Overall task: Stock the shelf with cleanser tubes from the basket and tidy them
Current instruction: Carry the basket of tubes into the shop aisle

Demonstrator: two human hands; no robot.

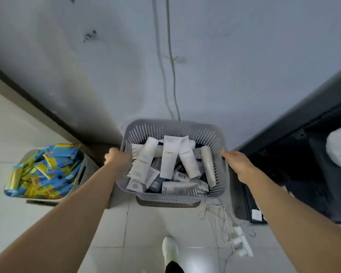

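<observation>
Pale floor tiles (110, 229) and a grey wall (224, 56) surround us. Our left hand (116, 156) and right hand (236, 162) each curl round a side rim of the grey basket (171, 125). Cleanser tubes (167, 156) lie heaped inside it (none shelved yet, we judge), so all the stocking and tidying is left to do; a bin of blue-and-yellow packets (47, 170) sits to the left.

bin of blue-yellow packets (45, 170), power strip (242, 243), white shoe (170, 250)
</observation>
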